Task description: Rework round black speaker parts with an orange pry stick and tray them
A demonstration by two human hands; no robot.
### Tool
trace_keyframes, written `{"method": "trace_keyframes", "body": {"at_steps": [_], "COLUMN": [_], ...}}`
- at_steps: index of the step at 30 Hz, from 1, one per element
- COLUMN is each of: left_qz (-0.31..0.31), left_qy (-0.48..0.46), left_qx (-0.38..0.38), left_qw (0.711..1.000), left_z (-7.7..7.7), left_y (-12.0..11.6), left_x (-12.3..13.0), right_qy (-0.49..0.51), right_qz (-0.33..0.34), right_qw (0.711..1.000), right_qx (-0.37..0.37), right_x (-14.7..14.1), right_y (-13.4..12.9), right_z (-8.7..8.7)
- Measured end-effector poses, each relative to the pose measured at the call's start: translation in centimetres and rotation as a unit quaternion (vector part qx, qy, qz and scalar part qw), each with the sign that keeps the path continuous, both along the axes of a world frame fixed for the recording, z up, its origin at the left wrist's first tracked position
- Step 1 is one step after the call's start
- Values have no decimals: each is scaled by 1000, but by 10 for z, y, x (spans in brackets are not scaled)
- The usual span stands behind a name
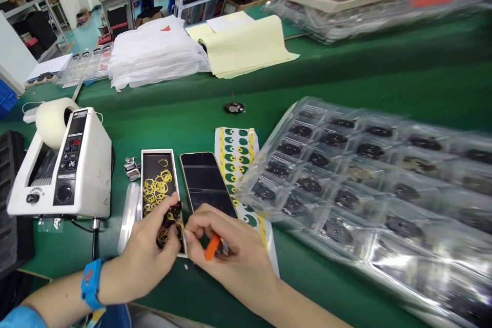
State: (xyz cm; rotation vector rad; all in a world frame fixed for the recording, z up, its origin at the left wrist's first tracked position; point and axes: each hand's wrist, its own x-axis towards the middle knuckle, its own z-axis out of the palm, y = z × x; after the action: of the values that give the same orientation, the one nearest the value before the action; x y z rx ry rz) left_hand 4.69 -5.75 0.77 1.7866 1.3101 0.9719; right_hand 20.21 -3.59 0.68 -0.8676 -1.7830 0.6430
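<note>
1. Yellow rings [157,189] lie in a loose tangle on the black liner of a white-rimmed tray [160,152], at twelve o'clock from our hands.
2. Our left hand [154,236] is almost closed, its fingers curled around a dark clump [171,220] snarled with more yellow rings, held over the near end of the tray. A blue wristband [91,283] circles that wrist.
3. Our right hand [226,246] is almost closed too, pinching an orange-handled tool [212,247]. Its fingertips [191,228] sit just beside the clump, and we cannot tell whether they touch it.
4. At one o'clock, a dark phone-shaped glass panel [205,179] lies beside the tray, with a sheet of green-and-yellow die-cut stickers [235,156] just past it.
5. At three o'clock, a clear blister tray [346,184] holds rows of black parts.
6. At nine o'clock stands an electric tape dispenser [73,164], with a tally counter [132,168] and a clear plastic tube [128,218] between it and the tray.
7. At twelve o'clock, far along the green bench [154,123], lie yellow paper sheets [242,46] and a white bagged stack [154,54].
</note>
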Motion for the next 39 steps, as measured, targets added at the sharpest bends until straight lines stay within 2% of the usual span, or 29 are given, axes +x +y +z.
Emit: {"method": "trace_keyframes", "body": {"at_steps": [5,8,13,16,18,22,25,29,30,31,35,39], "left_qz": [63,113,120,111,103,105,104,123,132,141,131,108], "left_qy": [-64,-135,-178,-186,-192,-181,-175,-163,-162,-161,-159,-166], "left_qx": [-28,-28,-39,-41,-41,-43,-41,-27,-28,-30,-38,-46], "left_qw": [996,984,976,975,975,977,978,979,978,977,978,979], "left_z": [-2,3,10,9,7,3,5,13,15,17,16,10], "left_y": [14,22,25,24,24,25,25,20,19,18,17,19], "left_x": [-9,-16,-19,-19,-19,-23,-25,-23,-23,-23,-25,-28], "right_qy": [26,-42,-155,-169,-177,-237,-273,-325,-351,-375,-468,-495], "right_qz": [13,24,31,2,-22,-97,-190,-340,-348,-341,-236,-190], "right_qw": [999,996,983,984,984,960,934,878,867,861,851,843], "right_qx": [-40,-72,-92,-54,-2,110,134,92,71,47,-34,-94], "right_x": [7,10,11,11,11,20,50,123,143,162,219,239], "right_y": [-1,3,9,8,8,15,22,17,13,7,-22,-40], "right_z": [5,1,-10,-13,-12,-2,14,24,22,18,-1,-15]}}
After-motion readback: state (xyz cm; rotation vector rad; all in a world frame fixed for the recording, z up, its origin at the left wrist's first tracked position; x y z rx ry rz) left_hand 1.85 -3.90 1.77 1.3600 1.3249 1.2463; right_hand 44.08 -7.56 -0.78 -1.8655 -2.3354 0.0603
